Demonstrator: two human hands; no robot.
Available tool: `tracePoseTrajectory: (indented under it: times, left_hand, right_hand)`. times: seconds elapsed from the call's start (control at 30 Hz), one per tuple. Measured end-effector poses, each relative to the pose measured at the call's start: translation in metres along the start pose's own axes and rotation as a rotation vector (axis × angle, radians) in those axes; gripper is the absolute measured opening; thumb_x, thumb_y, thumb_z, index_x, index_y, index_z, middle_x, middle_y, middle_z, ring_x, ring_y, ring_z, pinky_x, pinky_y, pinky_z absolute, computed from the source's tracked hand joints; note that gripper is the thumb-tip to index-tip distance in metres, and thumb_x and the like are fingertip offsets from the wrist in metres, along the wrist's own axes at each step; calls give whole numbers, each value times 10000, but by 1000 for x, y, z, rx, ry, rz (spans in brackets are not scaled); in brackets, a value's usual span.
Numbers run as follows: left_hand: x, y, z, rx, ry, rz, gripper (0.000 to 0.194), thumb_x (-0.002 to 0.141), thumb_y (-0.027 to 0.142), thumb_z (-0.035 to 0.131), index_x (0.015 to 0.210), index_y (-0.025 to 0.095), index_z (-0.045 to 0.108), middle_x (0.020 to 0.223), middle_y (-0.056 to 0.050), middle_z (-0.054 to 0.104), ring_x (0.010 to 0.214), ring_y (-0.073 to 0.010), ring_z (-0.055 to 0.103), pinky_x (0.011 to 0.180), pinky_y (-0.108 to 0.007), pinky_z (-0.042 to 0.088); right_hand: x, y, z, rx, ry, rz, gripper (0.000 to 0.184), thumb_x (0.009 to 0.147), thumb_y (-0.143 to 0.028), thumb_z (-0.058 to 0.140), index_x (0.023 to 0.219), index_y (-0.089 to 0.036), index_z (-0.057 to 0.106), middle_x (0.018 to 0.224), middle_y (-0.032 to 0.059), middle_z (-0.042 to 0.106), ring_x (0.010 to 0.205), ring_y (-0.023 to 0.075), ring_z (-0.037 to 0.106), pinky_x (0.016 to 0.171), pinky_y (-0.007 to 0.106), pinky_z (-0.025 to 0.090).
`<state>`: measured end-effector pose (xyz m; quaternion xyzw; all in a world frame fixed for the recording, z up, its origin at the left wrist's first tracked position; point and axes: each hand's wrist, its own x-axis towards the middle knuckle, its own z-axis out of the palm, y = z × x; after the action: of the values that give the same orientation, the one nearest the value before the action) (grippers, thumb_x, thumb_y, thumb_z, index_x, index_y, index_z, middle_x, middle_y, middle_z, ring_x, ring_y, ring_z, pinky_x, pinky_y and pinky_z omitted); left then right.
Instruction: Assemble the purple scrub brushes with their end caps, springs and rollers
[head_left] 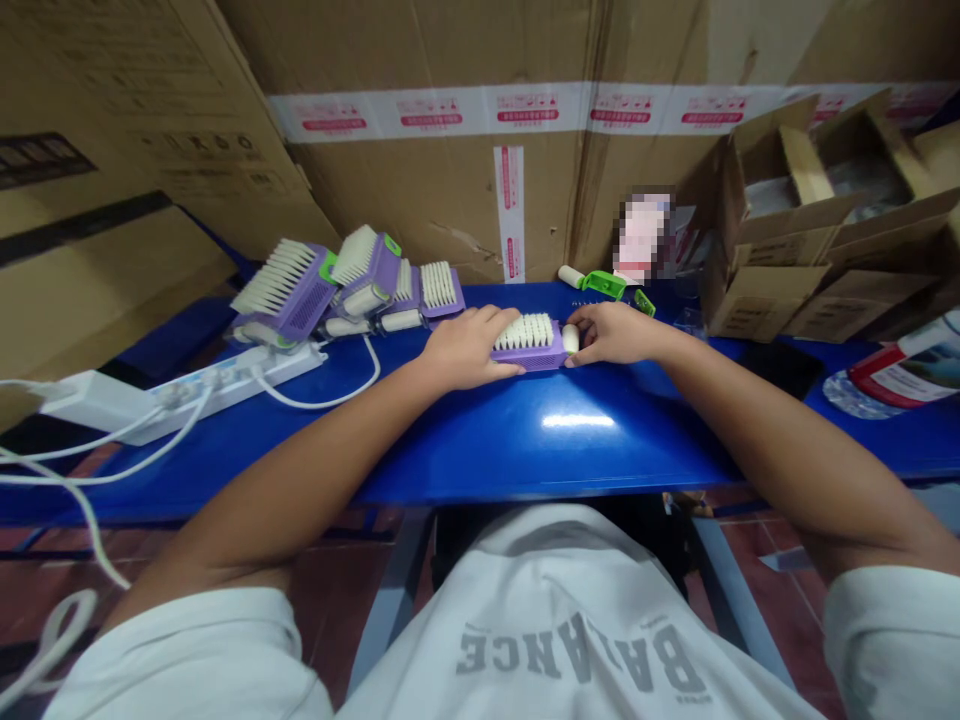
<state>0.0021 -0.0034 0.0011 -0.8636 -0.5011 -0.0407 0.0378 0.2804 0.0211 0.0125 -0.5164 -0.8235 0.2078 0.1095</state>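
Purple brush (529, 352) on or just above blue worktop (480, 450); left hand (471, 347) grips and hides one end, right hand (606, 333) pinches white roller (571, 339) at the other; bottle (904, 370) cut off at right; open cardboard boxes (776, 305), greyish contents indistinct

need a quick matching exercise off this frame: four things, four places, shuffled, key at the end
1. front brush
2. power strip
3. loose green parts
4. plastic bottle

A. far right, in front of the cardboard boxes
B. gripped by the left hand, with the right hand at its end
C. at the back, beyond the right hand
D. on the left, in front of the brush pile

Pairs: 1-B, 2-D, 3-C, 4-A
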Motion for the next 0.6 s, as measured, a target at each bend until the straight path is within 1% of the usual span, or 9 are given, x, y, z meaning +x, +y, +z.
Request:
tracePoseTrajectory:
  times: [0.27,0.6]
  left_hand:
    - [0,0,0,-4,-3,-3,888,932,674,725,1668,288,412,1573,-129,604,1406,-372,599,1071,-467,533]
    - [0,-1,0,-2,3,12,891,935,669,726,1670,275,413,1567,-132,612,1408,-367,600,1082,-459,529]
  right_hand:
    - [1,2,1,-13,19,-19,611,700,-404,974,1223,-157,779,971,89,828,872,281,789,826,379,611]
    - [1,3,3,23,26,-36,584,694,-381,972,1192,-152,770,952,83,816,849,273,777,803,382,609]
